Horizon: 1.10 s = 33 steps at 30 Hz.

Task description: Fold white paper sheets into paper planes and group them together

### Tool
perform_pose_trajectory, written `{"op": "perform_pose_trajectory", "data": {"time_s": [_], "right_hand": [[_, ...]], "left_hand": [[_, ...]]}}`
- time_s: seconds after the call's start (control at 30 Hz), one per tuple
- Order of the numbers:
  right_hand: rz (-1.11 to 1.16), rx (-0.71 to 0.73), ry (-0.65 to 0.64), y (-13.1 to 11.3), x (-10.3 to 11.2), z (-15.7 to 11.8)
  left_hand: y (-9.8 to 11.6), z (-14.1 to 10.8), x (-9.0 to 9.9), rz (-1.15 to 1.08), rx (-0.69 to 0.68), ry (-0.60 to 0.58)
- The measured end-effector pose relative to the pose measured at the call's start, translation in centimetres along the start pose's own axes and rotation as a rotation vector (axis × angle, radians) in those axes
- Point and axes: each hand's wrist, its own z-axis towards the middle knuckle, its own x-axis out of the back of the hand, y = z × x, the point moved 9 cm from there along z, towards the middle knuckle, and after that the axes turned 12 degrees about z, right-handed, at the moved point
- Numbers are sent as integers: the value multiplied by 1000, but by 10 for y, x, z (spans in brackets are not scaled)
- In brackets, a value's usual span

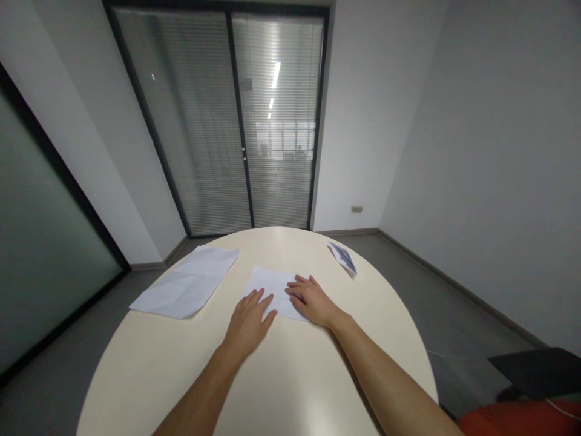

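A small white sheet of paper (276,290) lies flat on the pale round table (281,369). My left hand (250,321) rests on its left edge, fingers apart. On its right side lies my right hand (313,301), palm down with the fingers spread. Neither hand grips anything. Larger white sheets with crease lines (188,283) lie at the table's left, apart from my left hand. Beyond my right hand, near the far right edge, sits a folded paper piece (344,258) with a dark printed area.
Past the table stand glass doors with blinds (281,181). At the lower right are a black flat object (540,370) and something red (508,419) with a thin white cable. A small socket plate (356,209) is on the wall.
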Motion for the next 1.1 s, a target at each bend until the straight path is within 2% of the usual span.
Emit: {"op": "perform_pose_trajectory", "data": {"time_s": [0.2, 0.5, 0.73, 0.93, 1.1], "right_hand": [[80, 131, -36, -13, -8, -1], [33, 59, 5, -1, -7, -1], [33, 66, -1, -6, -4, -3], [80, 231, -69, -27, -7, -4], [51, 291, -92, -38, -8, -4]], "left_hand": [[8, -5, -9, -67, -131, -83], [25, -14, -6, -116, -292, -137], [21, -9, -10, -58, -184, -120], [9, -3, -10, 9, -71, -96], [6, -3, -9, 19, -55, -82]]}}
